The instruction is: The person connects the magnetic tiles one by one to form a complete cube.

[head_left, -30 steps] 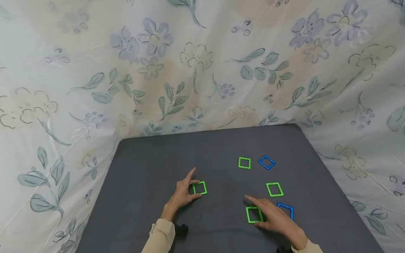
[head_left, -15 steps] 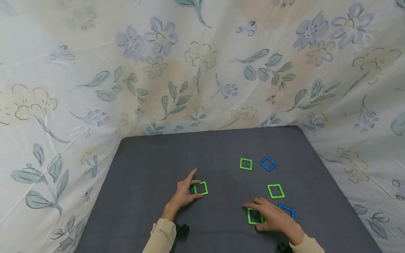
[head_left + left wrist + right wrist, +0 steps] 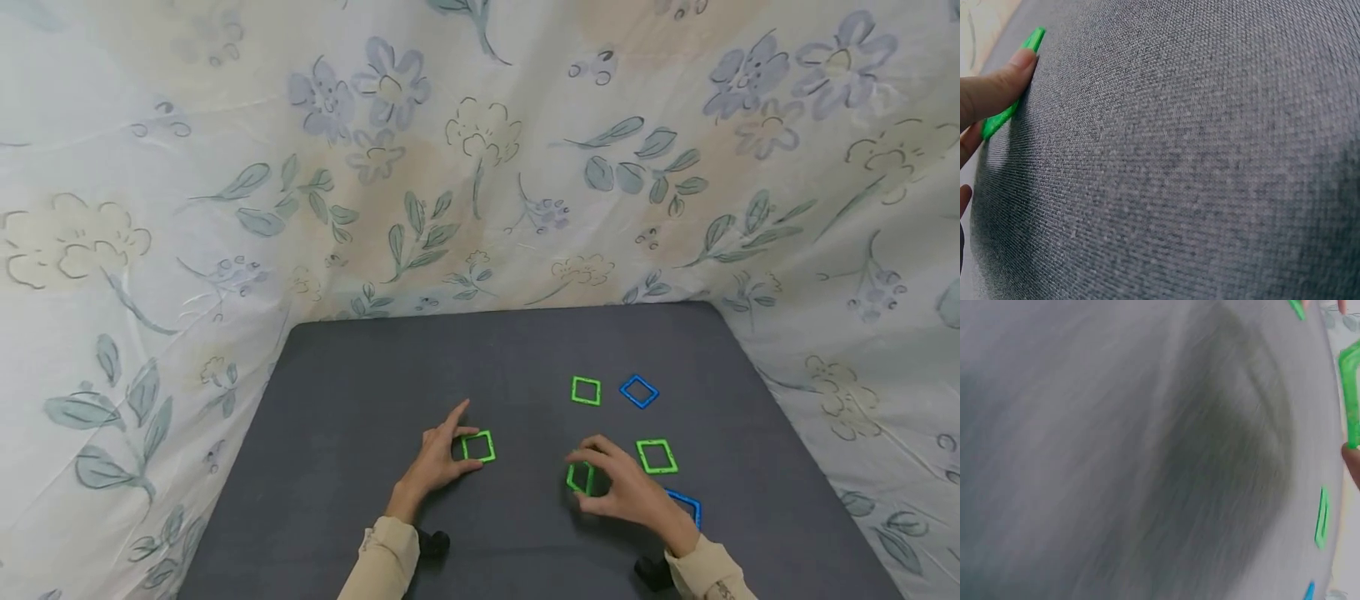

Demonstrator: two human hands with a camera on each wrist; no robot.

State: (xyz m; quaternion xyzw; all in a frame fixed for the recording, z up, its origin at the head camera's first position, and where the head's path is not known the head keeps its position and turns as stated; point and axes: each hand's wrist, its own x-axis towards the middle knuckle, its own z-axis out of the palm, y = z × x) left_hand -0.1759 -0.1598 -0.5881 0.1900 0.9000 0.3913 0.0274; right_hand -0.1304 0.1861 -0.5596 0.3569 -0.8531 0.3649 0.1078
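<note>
On the dark table lies a green square frame [image 3: 478,447], its left side between the thumb and a finger of my left hand [image 3: 437,454]; the index finger points away. The left wrist view shows that thumb pressed on the green frame [image 3: 1032,41]. My right hand [image 3: 626,487] pinches a second green square frame [image 3: 580,477], held tilted above the table with its shadow below. At the right edge of the right wrist view a fingertip meets this raised green frame [image 3: 1350,394].
Right of my hands lie two more green square frames, the far one [image 3: 587,391] and the nearer one [image 3: 657,457]. A blue frame [image 3: 639,391] sits at the back, and another blue frame [image 3: 688,507] is partly hidden by my right hand. Floral cloth [image 3: 480,208] surrounds the table [image 3: 360,375].
My right hand has closed on the nearest green frame, lifted it off the table and brought it slightly left and away from me. The left hand stays at its frame.
</note>
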